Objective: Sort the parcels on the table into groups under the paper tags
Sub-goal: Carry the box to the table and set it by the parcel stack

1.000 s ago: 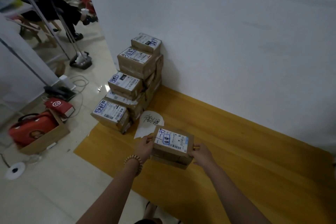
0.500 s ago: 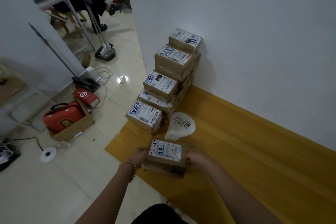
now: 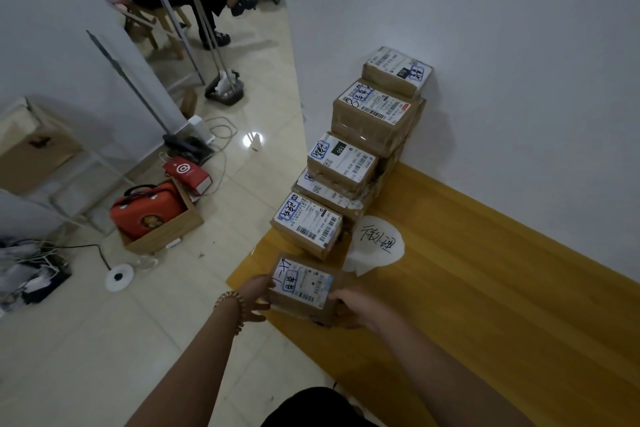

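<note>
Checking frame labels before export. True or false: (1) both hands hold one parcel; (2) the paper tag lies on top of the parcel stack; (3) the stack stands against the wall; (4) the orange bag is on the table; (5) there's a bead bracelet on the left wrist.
1. True. The left hand and right hand hold the parcel by its sides.
2. False. The paper tag lies flat on the table, beside the stack.
3. True. The stack backs onto the white wall.
4. False. The orange bag sits in a cardboard box on the floor.
5. True. The bead bracelet is on the left wrist.
</note>
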